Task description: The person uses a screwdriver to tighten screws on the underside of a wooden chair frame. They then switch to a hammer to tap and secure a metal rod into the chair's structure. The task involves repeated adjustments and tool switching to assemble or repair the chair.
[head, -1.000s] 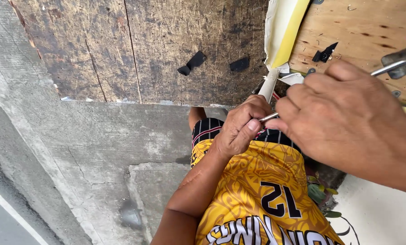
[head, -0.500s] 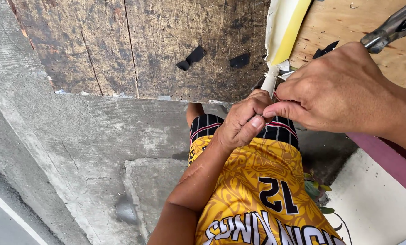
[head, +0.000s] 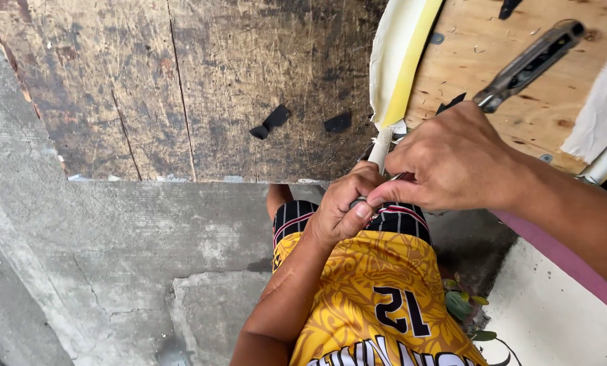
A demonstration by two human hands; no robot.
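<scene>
At the board's edge, both hands still pinched on the thin metal tool, its handle now lower.

worn dark plywood, rough concrete, metal tool

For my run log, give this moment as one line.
left hand: grips white strip | right hand: holds metal tool | surface: worn plywood board

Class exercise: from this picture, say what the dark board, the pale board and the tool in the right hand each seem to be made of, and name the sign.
Dark board: likely plywood, weathered and stained; grain and scratches show.
Pale board: raw plywood, with light, unfinished grain.
Tool in the right hand: a dull grey, metal-looking handle with a dark inset.
</scene>
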